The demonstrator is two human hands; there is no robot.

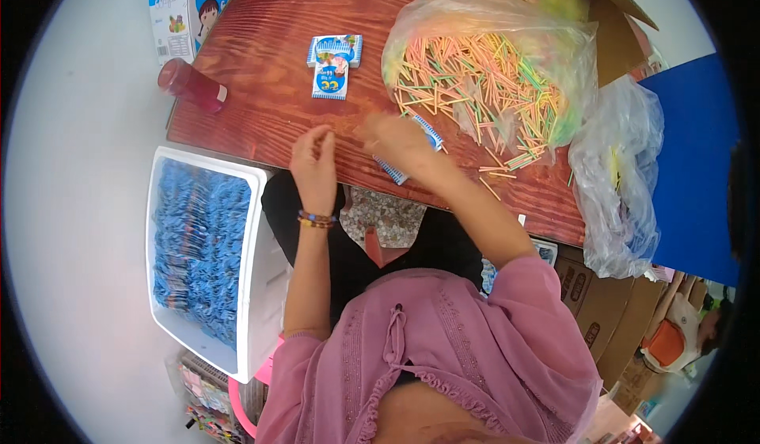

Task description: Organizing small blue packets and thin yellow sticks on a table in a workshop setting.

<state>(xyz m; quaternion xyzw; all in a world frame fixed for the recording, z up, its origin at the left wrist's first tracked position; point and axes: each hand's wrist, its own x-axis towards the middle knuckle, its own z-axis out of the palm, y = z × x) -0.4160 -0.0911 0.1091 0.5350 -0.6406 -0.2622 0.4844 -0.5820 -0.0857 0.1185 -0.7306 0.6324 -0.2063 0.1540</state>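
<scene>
Hands over the wooden table — right hand gripping a blue-white packet, left hand loosely curled, empty, just beside.

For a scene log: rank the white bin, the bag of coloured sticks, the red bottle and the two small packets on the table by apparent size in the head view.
1. White bin
2. Bag of coloured sticks, close to the bin, and the bin may sit nearer the camera
3. Red bottle and the two small packets: too alike to rank
</scene>
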